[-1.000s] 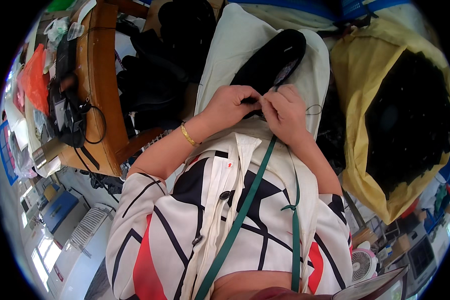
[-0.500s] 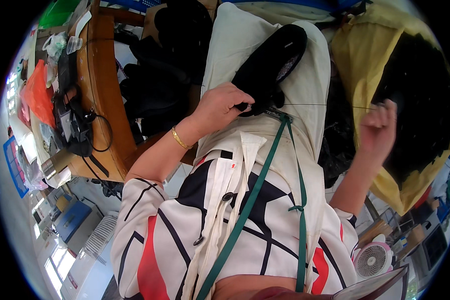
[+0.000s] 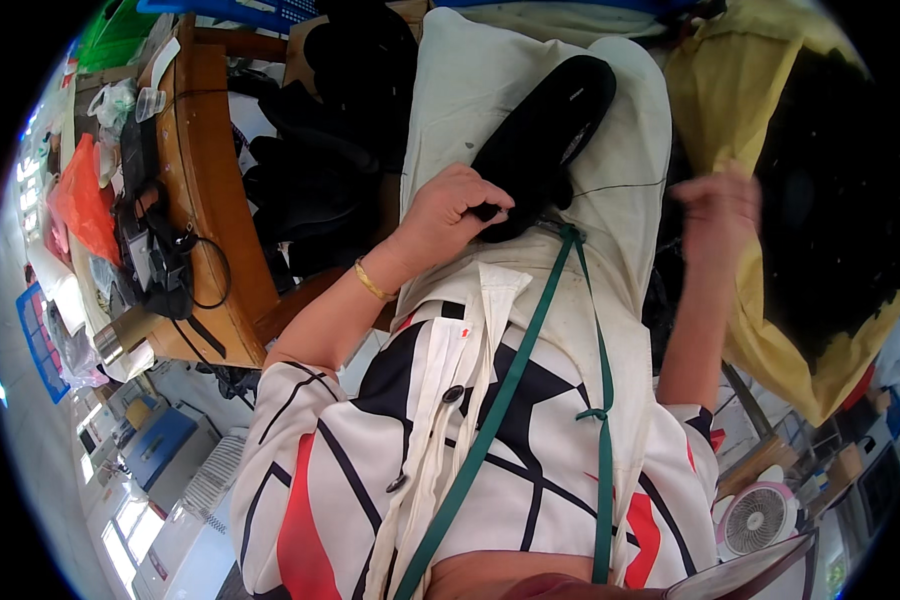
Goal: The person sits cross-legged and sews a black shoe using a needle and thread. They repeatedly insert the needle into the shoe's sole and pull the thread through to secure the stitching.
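A black cloth shoe [image 3: 545,130] lies slantwise on the white cloth over my lap, its rounded end pointing away to the right. My left hand [image 3: 450,210] is closed on its near end, thumb and fingers pinching the black fabric. From beside that grip a thin dark thread [image 3: 620,187] runs out to the right over the white cloth. My right hand [image 3: 720,205], smeared by motion, is at the thread's far end with fingers drawn together. Whether a needle sits in those fingers is too blurred to see. Green apron straps [image 3: 530,345] cross my front.
A wooden table [image 3: 205,200] stands at left, with bags and a black cable on it. More black items [image 3: 310,170] are piled beside it. At right is a yellow sack [image 3: 730,80] holding black material. A small pink-and-white fan [image 3: 757,518] stands lower right.
My right hand has moved leftward and slightly up, nearer the shoe. The thread, straight before, now slopes and curves a little. My left hand keeps its grip on the shoe.
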A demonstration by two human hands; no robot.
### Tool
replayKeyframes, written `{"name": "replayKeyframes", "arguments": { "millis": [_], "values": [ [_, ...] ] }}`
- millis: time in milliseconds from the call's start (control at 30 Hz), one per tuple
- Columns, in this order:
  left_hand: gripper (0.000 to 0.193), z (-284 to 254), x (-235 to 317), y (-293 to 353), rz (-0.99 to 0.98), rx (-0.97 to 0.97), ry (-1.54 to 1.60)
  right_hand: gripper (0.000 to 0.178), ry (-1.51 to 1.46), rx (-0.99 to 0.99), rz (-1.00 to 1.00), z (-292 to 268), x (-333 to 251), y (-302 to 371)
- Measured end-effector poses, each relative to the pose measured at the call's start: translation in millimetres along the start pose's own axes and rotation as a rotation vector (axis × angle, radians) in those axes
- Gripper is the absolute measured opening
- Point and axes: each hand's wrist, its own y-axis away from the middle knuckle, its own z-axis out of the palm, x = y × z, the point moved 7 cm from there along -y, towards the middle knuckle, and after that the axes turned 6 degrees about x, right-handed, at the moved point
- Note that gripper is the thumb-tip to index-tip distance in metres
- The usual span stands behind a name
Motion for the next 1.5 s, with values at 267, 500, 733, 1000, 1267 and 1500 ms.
{"name": "replayKeyframes", "arguments": {
  "millis": [267, 500, 733, 1000, 1267, 1500],
  "values": [
    [0.025, -2.9, 0.4, 3.1, 0.066, -0.004, 0.075, 0.014, 0.696, -0.711, 0.061, 124.2, 49.3, 98.0],
    [0.028, 1.0, -4.1, 13.1, 0.153, 0.028, 0.043, 0.015, 0.860, -0.755, -0.115, 124.5, 51.6, 103.2],
    [0.028, 0.5, -5.6, 13.9, 0.165, 0.044, 0.053, 0.016, 0.879, -0.765, -0.144, 128.1, 50.4, 106.2],
    [0.028, 0.5, -6.7, 13.8, 0.150, 0.046, 0.064, 0.017, 0.893, -0.764, -0.153, 130.0, 49.7, 106.9],
    [0.030, 0.2, -15.6, 17.9, 0.067, 0.096, 0.120, 0.013, 0.793, -0.717, -0.070, 137.8, 64.1, 107.3],
    [0.029, 3.0, -18.9, 21.5, 0.084, 0.108, 0.093, 0.014, 0.848, -0.744, -0.133, 158.9, 68.0, 104.2]
  ]
}}
